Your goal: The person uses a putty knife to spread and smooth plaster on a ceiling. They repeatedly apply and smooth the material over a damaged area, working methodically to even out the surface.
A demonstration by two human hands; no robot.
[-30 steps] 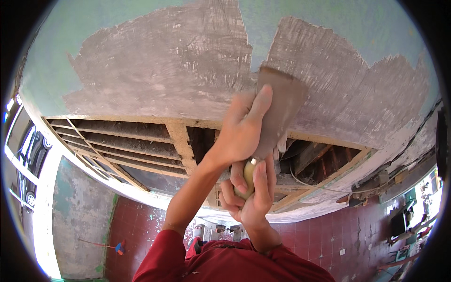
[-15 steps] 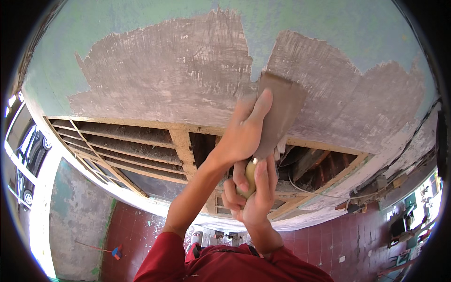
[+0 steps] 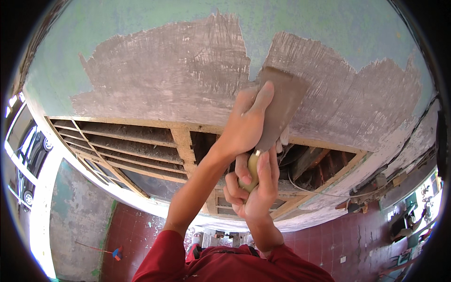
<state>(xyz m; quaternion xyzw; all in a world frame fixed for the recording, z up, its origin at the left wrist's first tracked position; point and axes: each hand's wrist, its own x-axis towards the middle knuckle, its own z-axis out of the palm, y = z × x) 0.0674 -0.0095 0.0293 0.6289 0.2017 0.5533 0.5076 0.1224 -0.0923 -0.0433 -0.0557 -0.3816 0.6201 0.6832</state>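
A scraper with a wide grey blade [image 3: 284,101] and a yellowish handle [image 3: 253,170] lies slanted against the wall. My left hand [image 3: 246,124] grips the blade by its left side, thumb on its face, most of its fingers hidden behind. Lower down, my right hand [image 3: 256,188] wraps round the handle. The blade's top edge meets the wall beside a narrow tongue of green paint [image 3: 255,56]. Rough bare grey-brown plaster [image 3: 174,66] spreads to both sides of that tongue.
Below the plaster runs a wooden vent frame [image 3: 181,141] with dusty slats. A thin cable [image 3: 324,194] hangs at its right opening. Far below are a red tiled floor [image 3: 319,249] and a small blue-and-red object [image 3: 117,254]. Parked cars [image 3: 30,164] show at the left.
The scraper's blade has shifted slightly up and to the right against the wall, tilting a little more. Both hands have moved with it, keeping their hold.
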